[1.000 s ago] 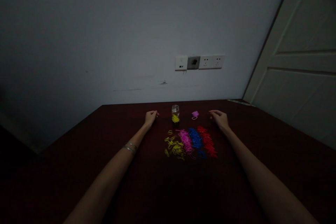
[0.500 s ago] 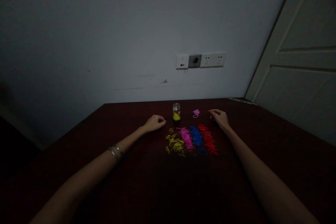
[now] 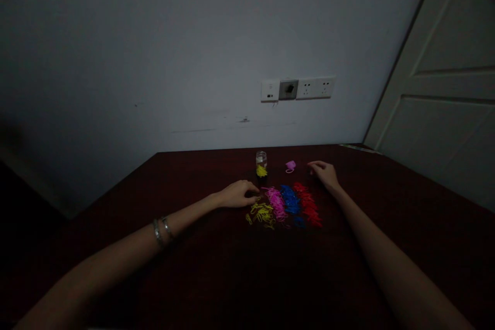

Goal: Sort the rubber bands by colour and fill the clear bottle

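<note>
My left hand (image 3: 240, 194) reaches over the upper edge of a loose pile of small yellow loops (image 3: 263, 213) that look like rubber bands. Its thumb and forefinger are apart, and the loops under the fingertips are partly hidden. Just behind it stands a small clear glass jar (image 3: 262, 160) with its mouth uncovered and yellow loops (image 3: 262, 171) in the lower part. My right hand (image 3: 324, 172) rests on the table at the right, fingers loosely bent and apart, seemingly holding nothing. A small pink object with a loop (image 3: 291, 166) lies between the jar and that hand.
Beside the yellow pile lie rows of pink (image 3: 276, 203), blue (image 3: 290, 199) and red (image 3: 308, 205) small pieces on the dark red table (image 3: 193, 263). A wall with sockets (image 3: 315, 87) rises behind the table. A pale door (image 3: 444, 93) is at the right.
My left hand has moved right and toward me, from beside the jar to the yellow loops, and its fingers have parted. The right hand stays in place.
</note>
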Demonstrator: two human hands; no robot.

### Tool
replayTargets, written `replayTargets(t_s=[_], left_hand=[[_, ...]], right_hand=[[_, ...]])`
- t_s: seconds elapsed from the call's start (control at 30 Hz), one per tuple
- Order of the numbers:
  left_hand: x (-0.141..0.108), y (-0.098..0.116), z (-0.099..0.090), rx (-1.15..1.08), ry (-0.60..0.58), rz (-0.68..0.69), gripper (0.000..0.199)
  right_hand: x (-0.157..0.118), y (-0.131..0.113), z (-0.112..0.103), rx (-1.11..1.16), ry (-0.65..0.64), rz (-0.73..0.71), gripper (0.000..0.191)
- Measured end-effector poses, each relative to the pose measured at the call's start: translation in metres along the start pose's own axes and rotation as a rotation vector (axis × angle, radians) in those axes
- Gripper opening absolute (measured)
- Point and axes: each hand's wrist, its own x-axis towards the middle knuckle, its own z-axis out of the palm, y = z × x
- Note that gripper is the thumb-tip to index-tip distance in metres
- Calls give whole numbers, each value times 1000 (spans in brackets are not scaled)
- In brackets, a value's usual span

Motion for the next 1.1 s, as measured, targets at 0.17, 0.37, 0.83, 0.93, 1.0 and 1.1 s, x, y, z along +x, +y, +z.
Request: replayTargets(t_s=[0.17,0.37,0.83,0.93,1.0,1.1], left_hand=[[-8,14,0,12,-53,46,32],[-12,21,-1,61,-101,63,44],[-7,9,7,3,-116,19,27],[-6,6,9,-11,-108,10,26],[-6,5,9,-10,-104,13,26],[-5,4,9,5,-103,13,24]], right_hand=[[0,-1,0,-18,10,-5,38],[-1,-1,0,-42,9,-1,39],[-5,-9,0,-18,9,6,35],[-5,-9,0,-24,9,17,35],[-5,-8,0,-29,5,17,35],[-3,-6,0,-43,8,17,34]])
